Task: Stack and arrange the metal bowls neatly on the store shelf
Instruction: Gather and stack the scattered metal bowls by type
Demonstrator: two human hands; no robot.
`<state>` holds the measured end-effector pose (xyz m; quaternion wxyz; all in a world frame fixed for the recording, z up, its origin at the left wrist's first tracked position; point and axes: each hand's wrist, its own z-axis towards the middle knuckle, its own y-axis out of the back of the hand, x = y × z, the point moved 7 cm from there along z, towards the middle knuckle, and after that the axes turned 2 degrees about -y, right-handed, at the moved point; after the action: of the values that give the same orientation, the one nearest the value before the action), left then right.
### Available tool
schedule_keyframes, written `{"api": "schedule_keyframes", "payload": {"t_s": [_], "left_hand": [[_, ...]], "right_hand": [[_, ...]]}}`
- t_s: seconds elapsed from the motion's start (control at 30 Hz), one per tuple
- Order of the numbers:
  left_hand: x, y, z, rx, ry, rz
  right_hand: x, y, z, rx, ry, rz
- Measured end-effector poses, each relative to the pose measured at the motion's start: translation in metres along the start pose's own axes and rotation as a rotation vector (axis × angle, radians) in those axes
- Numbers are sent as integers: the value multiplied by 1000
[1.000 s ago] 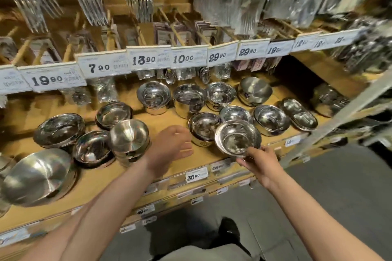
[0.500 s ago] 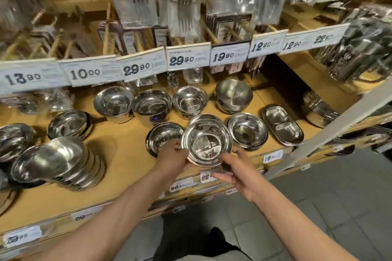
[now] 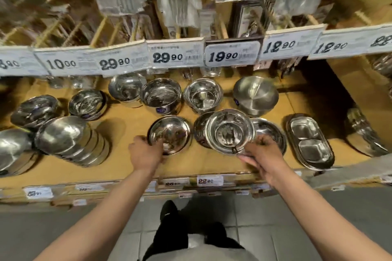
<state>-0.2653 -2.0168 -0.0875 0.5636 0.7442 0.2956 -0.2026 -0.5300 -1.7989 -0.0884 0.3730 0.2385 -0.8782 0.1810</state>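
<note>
My right hand [image 3: 262,152] grips the near rim of a shiny rimmed metal bowl [image 3: 230,131], held tilted above the wooden shelf [image 3: 127,167]. It covers part of a second bowl [image 3: 200,127] behind it and overlaps a wide shallow bowl [image 3: 271,133] to its right. My left hand [image 3: 146,150] holds the near-left rim of another metal bowl [image 3: 169,134] that rests on the shelf. Several deeper bowls [image 3: 161,96] stand in a row behind.
A stack of tilted bowls [image 3: 70,140] lies at the left. Oval divided trays [image 3: 309,142] sit at the right, with a matte bowl [image 3: 255,95] behind. Price tags [image 3: 176,55] hang above, packaged cutlery over them. The shelf's front edge [image 3: 169,182] carries small price labels.
My left hand has let go of the held bowl and moved left onto the bowl resting on the shelf. My right hand keeps the rimmed bowl, now further right. The view shifted right.
</note>
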Motion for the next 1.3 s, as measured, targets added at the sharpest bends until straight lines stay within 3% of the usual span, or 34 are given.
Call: {"api": "schedule_keyframes", "payload": {"t_s": [0.1, 0.17, 0.3, 0.57, 0.67, 0.73, 0.8, 0.9, 0.97, 1.1, 1.3], "left_hand": [[24, -15, 7, 170, 233, -160], [28, -26, 8, 254, 291, -298], [39, -24, 14, 265, 360, -461], [59, 13, 20, 229, 384, -450], [53, 32, 14, 98, 242, -232], [34, 47, 2, -56, 52, -84], [4, 53, -18, -121, -172, -94], [-41, 35, -42, -9, -460, -170], [-64, 12, -49, 114, -564, -148], [-75, -47, -39, 321, -399, -63], [-63, -92, -28, 346, -222, 50]], "right_hand": [[-5, -7, 7, -9, -10, 18], [-9, -12, 13, -17, -15, 28], [-11, -21, 26, -38, -29, -7], [-19, -43, 33, -104, -3, -81], [-20, -44, 31, -113, 21, -105], [-21, -44, 28, -114, 31, -103], [-22, -44, 25, -101, 46, -120], [-21, -38, 20, -94, 43, -160], [-18, -27, 16, -108, 24, -168], [0, -3, 6, -101, 51, -95], [22, 27, -7, -115, 78, -5]]}}
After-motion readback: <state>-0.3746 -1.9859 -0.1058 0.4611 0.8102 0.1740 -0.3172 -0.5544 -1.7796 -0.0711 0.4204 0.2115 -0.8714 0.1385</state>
